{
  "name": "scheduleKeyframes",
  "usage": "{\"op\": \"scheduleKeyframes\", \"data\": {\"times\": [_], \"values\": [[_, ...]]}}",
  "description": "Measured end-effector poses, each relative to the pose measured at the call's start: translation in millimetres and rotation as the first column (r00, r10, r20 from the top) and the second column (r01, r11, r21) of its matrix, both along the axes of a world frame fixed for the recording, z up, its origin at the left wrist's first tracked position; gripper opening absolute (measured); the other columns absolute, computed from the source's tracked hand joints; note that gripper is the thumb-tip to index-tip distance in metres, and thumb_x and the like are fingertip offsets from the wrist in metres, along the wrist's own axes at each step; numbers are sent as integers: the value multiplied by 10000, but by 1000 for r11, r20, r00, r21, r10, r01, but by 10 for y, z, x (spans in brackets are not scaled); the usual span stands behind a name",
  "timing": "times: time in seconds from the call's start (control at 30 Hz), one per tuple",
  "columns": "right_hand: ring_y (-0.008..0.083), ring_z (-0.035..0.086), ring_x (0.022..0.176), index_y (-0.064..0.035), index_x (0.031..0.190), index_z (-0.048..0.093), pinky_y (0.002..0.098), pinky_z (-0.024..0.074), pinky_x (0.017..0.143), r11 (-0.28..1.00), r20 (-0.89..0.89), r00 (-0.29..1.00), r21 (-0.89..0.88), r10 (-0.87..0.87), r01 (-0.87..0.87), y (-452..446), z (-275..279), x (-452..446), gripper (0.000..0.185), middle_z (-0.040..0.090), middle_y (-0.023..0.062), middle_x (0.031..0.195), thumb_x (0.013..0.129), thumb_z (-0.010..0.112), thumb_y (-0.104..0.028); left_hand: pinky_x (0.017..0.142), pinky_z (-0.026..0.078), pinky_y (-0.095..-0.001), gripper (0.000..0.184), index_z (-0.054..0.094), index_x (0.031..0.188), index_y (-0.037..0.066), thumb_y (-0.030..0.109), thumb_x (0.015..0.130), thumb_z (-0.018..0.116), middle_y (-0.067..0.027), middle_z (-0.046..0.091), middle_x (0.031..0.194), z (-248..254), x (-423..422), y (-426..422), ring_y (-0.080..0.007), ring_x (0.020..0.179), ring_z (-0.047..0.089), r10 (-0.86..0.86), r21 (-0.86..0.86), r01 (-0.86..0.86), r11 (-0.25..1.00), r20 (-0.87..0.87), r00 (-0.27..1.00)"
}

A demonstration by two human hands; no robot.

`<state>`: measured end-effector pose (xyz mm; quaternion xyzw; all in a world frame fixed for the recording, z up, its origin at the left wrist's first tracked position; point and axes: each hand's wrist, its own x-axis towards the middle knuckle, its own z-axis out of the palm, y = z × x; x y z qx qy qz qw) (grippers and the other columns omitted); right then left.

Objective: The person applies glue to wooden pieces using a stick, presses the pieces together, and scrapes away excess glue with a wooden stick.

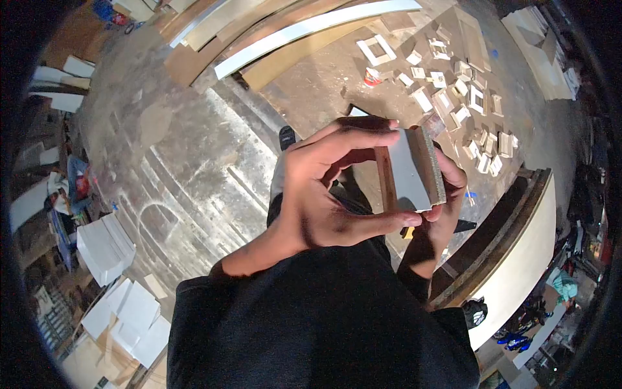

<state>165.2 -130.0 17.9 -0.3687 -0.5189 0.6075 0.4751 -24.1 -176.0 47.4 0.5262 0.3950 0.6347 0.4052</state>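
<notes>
In front of my chest I hold a small assembly of board pieces (409, 172), with a smooth white face and rough particle-board edges. My left hand (311, 188) grips it from the left, thumb at the lower edge and fingers at the upper edge. From the right side my right hand (450, 185) holds the same assembly, its fingers partly hidden behind it. Below the assembly, a small yellow item (407, 232) shows near my right wrist; its kind is unclear.
Several small wooden frames (376, 50) and offcuts lie on the floor ahead right, beside a red-and-white tub (372, 78). Long boards (317, 29) stretch across the front. A curved panel (512, 259) stands close on my right. White boards (107, 249) are stacked at left.
</notes>
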Motion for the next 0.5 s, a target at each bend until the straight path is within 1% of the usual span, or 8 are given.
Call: {"op": "scheduleKeyframes", "data": {"times": [0.07, 0.2, 0.37, 0.43, 0.5], "values": [[216, 649, 1122, -18, 1306, 600, 373, 499, 997, 1000, -6, 1000, -12, -12, 12, 1, -13, -1, 1041, 658, 142, 1260, 523, 872, -647, 1012, 488, -370, 755, 604, 1230, -66, 81, 572, 945, -224, 576, 1302, -1, 10, 4, -269, 1211, 590, 19, 3, -19, 1000, -13, 1000], [207, 656, 1104, -14, 1287, 610, 368, 510, 981, 999, -18, 999, -10, -34, 34, 2, 1, -10, 1029, 670, 135, 1236, 512, 879, -635, 1009, 494, -371, 758, 603, 1229, -69, 90, 572, 946, -229, 574, 1301, -34, 19, 29, -271, 1206, 592, 15, 21, -15, 1000, -10, 1000], [210, 670, 1061, -6, 1238, 620, 376, 523, 957, 994, -24, 994, 18, -104, 105, -43, 4, -68, 961, 687, 137, 1186, 535, 877, -608, 1025, 489, -413, 756, 592, 1239, -69, 68, 581, 937, -230, 572, 1294, -105, 33, 41, -279, 1227, 574, -5, 26, 3, 1000, 72, 997], [213, 671, 1054, -4, 1227, 620, 379, 526, 953, 991, -33, 991, 26, -128, 129, -48, 5, -61, 941, 688, 138, 1178, 546, 874, -601, 1026, 489, -420, 754, 589, 1241, -70, 60, 584, 934, -230, 570, 1295, -112, 37, 40, -280, 1231, 571, -6, 26, 4, 1000, 72, 997], [220, 668, 1065, -9, 1230, 618, 385, 525, 956, 995, -27, 995, 33, -93, 94, -44, -21, -26, 925, 683, 144, 1189, 559, 866, -595, 1027, 488, -427, 752, 586, 1244, -70, 53, 587, 931, -230, 569, 1296, -117, 35, 43, -281, 1235, 567, -9, 25, 7, 1000, 71, 997]]}}
